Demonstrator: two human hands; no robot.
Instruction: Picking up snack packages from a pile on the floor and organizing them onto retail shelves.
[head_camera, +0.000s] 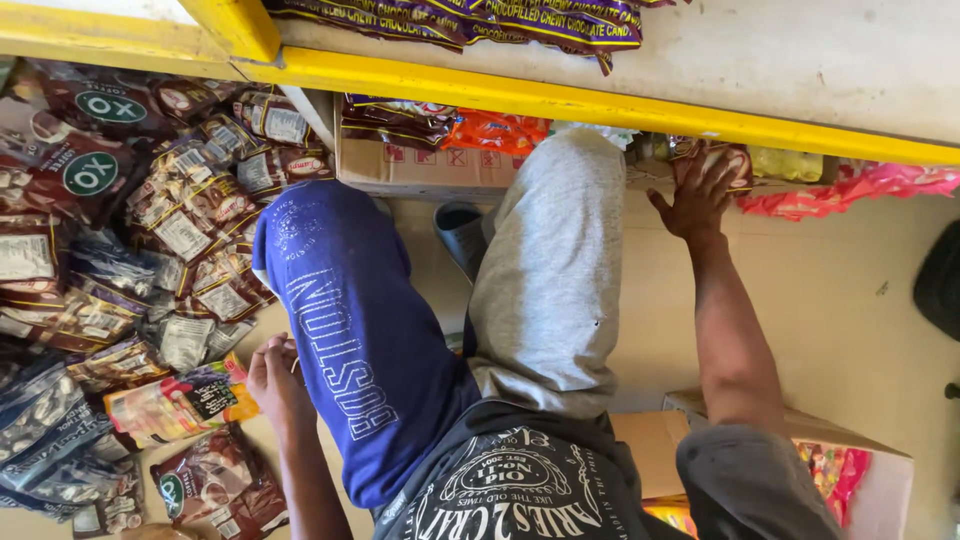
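Head view looks down at a seated person's two legs, one blue (355, 330) and one grey (545, 280), on a tan floor (850, 320).

Right hand (700, 190) reaches forward under a yellow shelf edge (560, 100). Its fingers are spread and lie flat on a dark brown packet (738, 160) in the space below the shelf. Most of the packet is hidden by the hand and the shelf edge, so its long axis and heading cannot be told.

Left hand (275, 375) rests low beside the blue leg. Its fingers are curled inward; whether they pinch anything cannot be told. Nearest to it lies an orange-and-yellow bag (180, 400), flat on the floor, long axis running left to right with a slight upward tilt toward the hand.

Surroundings:
- A heap of brown sweet packets (150, 200) covers the floor to the left, lying at mixed angles.
- A cardboard box (420, 165) stands under the shelf ahead of the legs, with orange packets (495, 130) on top.
- Pink packets (850, 190) lie right of the right hand.
- A second open box (850, 450) sits under the right forearm.
- Purple packets (480, 20) lie on the shelf top.

The grey leg lies between the two hands.
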